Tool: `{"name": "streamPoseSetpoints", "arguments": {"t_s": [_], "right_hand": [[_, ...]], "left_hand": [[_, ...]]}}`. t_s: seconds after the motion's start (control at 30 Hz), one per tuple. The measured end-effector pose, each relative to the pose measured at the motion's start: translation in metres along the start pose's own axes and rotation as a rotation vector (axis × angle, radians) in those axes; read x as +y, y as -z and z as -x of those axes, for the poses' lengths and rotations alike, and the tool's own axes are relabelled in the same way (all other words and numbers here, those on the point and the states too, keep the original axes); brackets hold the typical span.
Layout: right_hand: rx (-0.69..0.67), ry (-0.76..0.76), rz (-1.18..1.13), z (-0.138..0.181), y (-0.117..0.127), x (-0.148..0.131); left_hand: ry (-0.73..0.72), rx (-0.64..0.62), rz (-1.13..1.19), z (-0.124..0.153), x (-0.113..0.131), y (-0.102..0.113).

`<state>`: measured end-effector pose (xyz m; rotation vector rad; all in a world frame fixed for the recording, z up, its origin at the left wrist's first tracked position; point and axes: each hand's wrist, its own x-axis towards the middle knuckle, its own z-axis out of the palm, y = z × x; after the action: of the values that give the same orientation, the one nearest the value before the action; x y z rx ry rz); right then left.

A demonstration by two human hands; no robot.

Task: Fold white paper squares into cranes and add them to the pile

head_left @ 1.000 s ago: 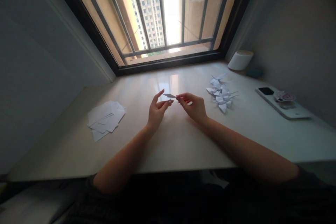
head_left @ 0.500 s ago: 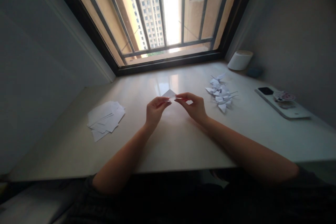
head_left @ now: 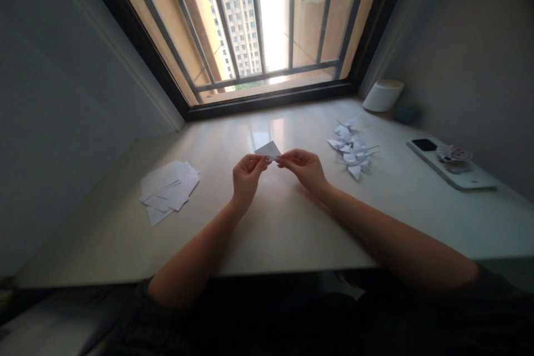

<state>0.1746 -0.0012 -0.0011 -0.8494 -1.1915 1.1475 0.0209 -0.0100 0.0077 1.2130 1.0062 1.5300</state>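
Note:
A small folded piece of white paper (head_left: 268, 149) is pinched between my two hands above the middle of the table. My left hand (head_left: 247, 173) grips its near left edge between thumb and fingers. On the near right edge, my right hand (head_left: 305, 168) pinches it with thumb and forefinger. The fingertips of both hands almost meet and cover the paper's lower edge. To the right of my right hand lies a heap of folded white paper cranes (head_left: 352, 147). Left of my left hand is a loose stack of white paper sheets (head_left: 169, 189).
At the right of the white table (head_left: 267, 233) lies a phone (head_left: 450, 164) with a round grip on its back. A white cylinder (head_left: 382, 95) and a small dark object (head_left: 406, 115) stand by the right wall. Behind the table is a barred window (head_left: 267, 105).
The folded paper has turned a little, and its top now points more to the upper left. My fingers have closed nearer together along its lower edge.

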Motion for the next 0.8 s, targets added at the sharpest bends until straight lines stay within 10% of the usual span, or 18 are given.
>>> {"name": "streamPoseSetpoints", "arguments": {"t_s": [0.8], "right_hand": [[0.035,-0.136,-0.047,-0.0002,-0.0012,-0.0024]], "left_hand": [[0.053,0.024,0.098,0.0051,0.0027,-0.0050]]}}
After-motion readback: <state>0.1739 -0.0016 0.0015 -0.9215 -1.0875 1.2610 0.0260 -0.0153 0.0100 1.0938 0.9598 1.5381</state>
